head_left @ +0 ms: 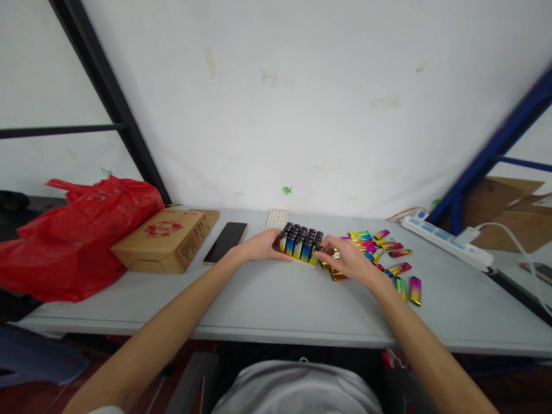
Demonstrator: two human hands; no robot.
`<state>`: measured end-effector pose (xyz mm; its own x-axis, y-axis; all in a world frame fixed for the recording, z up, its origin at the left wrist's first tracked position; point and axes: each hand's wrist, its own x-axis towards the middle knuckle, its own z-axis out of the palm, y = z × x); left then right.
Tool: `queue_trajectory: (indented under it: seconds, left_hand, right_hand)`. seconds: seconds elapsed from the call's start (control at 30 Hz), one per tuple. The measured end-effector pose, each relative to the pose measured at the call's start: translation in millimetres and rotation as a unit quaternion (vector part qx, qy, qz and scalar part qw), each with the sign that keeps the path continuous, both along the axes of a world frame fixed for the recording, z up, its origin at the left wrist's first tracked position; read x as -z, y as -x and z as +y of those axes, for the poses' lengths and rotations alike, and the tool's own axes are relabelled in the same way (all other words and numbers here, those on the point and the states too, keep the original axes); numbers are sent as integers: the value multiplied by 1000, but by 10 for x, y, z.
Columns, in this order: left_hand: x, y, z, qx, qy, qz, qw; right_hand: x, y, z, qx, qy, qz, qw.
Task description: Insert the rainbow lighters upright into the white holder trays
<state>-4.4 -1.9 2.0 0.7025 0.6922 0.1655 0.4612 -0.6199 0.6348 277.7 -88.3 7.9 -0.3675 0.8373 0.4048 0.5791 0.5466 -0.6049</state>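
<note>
From where I sit, my right hand (351, 261) lies loosely spread over the loose lighters (390, 253), fingertips touching the near right corner of the block of lighters (301, 241) standing upright mid-table. My left hand (261, 246) cups the block's left side, fingers together. I judge them light, rigid and slick; best gripped by the flat sides. Beyond stands a white tray (277, 218).

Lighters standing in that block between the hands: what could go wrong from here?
The upright lighters are packed tightly; a nudge from the left hand or right hand could topple several. The loose lighters lie scattered under the right wrist, so a sweep might push some toward the table edge.
</note>
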Motion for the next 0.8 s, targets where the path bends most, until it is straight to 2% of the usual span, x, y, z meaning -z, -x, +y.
queue_trajectory:
  seconds: [0.13,0.37,0.43,0.53,0.63,0.7,0.8]
  left_hand:
    - [11,-1,12,3,-7,0,1000]
    - [27,2,-4,-30,-45,29,998]
    - [33,6,-8,-41,-52,36,997]
    - [47,5,0,-47,-66,33,996]
    - [71,-13,18,-52,-92,44,993]
    - [90,-36,23,-61,-111,59,990]
    - [123,-80,13,-84,-138,63,985]
  right_hand:
    - [-1,38,19,-13,23,-16,1000]
    - [18,80,47,51,-55,-56,996]
    - [-5,11,60,67,-63,-70,993]
    - [-8,-157,127,126,-102,-104,981]
    - [90,-331,251,146,-143,-158,966]
    - [194,-411,330,143,-125,-224,956]
    - [315,-471,403,137,-45,-295,945]
